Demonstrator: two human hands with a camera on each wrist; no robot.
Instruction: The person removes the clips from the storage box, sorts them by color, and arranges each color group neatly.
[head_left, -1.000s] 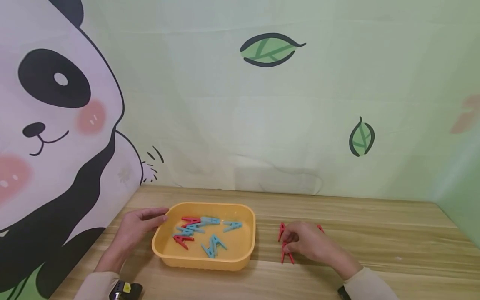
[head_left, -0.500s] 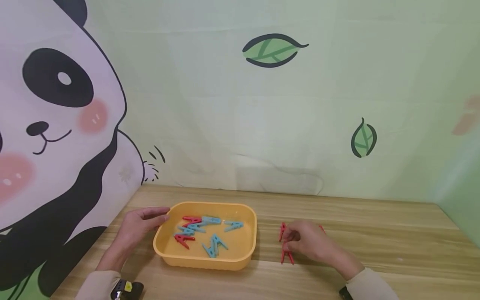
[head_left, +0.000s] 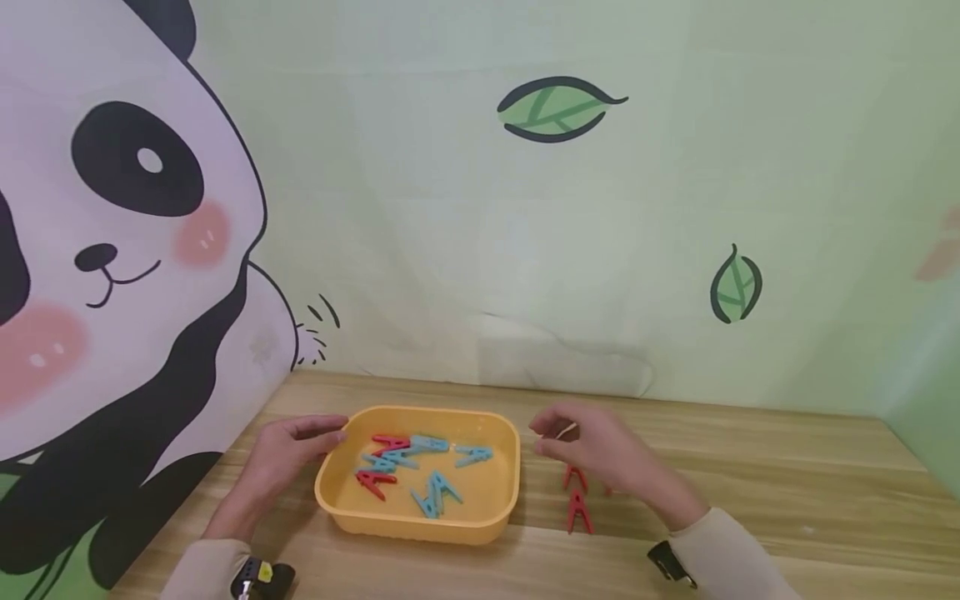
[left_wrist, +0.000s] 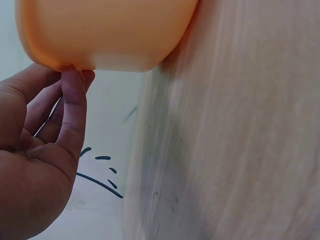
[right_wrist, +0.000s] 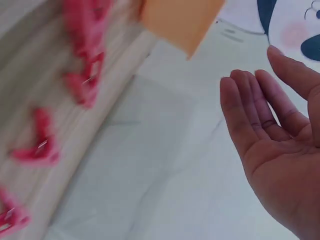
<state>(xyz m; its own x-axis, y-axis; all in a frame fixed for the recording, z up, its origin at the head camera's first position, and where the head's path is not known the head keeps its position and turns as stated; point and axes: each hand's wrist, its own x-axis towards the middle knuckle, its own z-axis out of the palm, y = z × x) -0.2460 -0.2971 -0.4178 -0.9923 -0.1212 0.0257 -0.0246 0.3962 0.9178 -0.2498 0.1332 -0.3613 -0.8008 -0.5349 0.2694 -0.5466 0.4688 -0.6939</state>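
Observation:
A yellow plastic basin [head_left: 423, 531] stands on the wooden table with several red and blue clothespins in it, such as a red clothespin [head_left: 375, 482] and a blue clothespin [head_left: 474, 454]. My left hand [head_left: 281, 458] pinches the basin's left rim between thumb and fingers; the left wrist view shows the fingertips at that edge. Raised just right of the basin, my right hand [head_left: 592, 442] holds nothing, its fingers gently bent and apart from the thumb in the right wrist view. Below it on the table lies a red clothespin [head_left: 579, 512], with another red clothespin [head_left: 574, 477] behind it.
More red clothespins [right_wrist: 37, 142] lie scattered on the table in the right wrist view; in the head view my right hand mostly hides them. A wall sheet [head_left: 420, 208] printed with a panda and leaves rises behind the table [head_left: 750, 475].
My right hand has let go of the front red clothespin and moved up and left towards the basin. The left hand keeps its place at the rim. The head view has shifted slightly.

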